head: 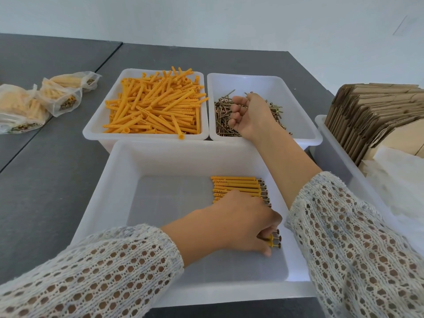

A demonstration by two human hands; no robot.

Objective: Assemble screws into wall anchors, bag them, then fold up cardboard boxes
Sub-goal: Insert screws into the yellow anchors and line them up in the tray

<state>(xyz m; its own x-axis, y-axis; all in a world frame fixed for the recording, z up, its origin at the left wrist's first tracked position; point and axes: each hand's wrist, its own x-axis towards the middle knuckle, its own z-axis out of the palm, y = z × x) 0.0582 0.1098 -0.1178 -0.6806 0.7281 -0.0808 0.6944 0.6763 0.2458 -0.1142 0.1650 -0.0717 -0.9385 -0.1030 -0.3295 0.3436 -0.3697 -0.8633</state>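
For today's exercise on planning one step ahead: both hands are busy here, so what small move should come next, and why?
Probably the left hand lets go of the assembled anchors it is laying in the front bin, beside the row already there. Meanwhile the right hand, fingers curled in the screw bin, looks set to lift out screws for the loose anchors.

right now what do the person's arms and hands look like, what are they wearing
Both arms wear loose, open-knit sleeves in off-white yarn flecked with pale blue-grey, with a honeycomb pattern of holes; the left sleeve and the right sleeve end with slightly fuzzy edges partway up the forearm. The left hand and right hand are bare: no gloves, rings, watch or bracelets show.
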